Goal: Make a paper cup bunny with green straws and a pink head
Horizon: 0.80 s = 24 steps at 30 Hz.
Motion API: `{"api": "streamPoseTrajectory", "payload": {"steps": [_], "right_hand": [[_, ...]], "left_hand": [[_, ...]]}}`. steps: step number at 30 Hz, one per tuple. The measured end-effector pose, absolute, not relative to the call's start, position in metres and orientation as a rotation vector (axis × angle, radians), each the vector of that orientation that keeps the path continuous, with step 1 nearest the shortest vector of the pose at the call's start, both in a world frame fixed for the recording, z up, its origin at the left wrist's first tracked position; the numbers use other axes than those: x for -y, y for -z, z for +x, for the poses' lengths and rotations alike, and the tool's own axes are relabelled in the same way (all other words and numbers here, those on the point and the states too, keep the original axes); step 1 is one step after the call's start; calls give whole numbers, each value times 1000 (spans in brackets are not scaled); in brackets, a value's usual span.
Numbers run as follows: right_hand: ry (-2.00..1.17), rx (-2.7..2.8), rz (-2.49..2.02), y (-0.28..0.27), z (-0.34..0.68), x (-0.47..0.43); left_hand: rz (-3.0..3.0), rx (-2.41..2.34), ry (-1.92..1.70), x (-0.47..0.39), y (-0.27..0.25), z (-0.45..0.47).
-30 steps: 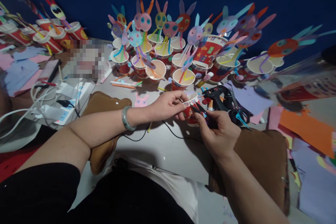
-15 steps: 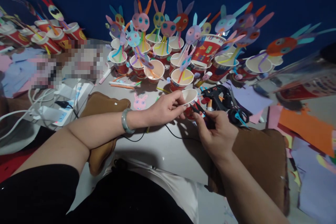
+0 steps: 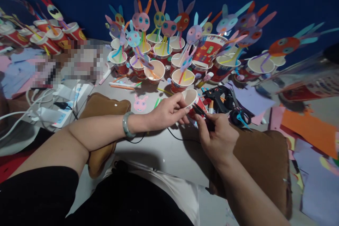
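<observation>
My left hand pinches the rim of a red-and-white paper cup, which is tilted with its mouth toward me. Opposite it, my right hand is closed around small dark scissors. Their pointed tip reaches the cup's rim and side wall. My fingers and palm cover most of the handles. It is hard to tell whether the blades touch the paper.
Paper cups with paper rabbit heads crowd the back. A black glue gun and other scissors lie at right. Near my left forearm are a brown cushion, a pink rabbit face and a power strip.
The cup has tipped further toward the left, showing more of its inside. Both hands stay almost in place, and the dark blades appear closer together.
</observation>
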State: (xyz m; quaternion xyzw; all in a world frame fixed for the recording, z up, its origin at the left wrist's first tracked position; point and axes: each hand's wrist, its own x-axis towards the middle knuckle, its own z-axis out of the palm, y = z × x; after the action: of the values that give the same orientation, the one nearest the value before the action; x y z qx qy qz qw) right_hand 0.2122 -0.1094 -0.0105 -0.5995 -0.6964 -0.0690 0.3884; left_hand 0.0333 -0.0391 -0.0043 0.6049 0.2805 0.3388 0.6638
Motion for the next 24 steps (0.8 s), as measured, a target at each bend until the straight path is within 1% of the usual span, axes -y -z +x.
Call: {"api": "streamPoseTrajectory", "payload": {"steps": [8,24], "right_hand": [[396,1839,-1425,9,213,107],[492,1874,-1448,5,215,107]], "left_hand": [[1296,-621,-706,39,2,33],[1353,-643,-712,38,0,30]]}}
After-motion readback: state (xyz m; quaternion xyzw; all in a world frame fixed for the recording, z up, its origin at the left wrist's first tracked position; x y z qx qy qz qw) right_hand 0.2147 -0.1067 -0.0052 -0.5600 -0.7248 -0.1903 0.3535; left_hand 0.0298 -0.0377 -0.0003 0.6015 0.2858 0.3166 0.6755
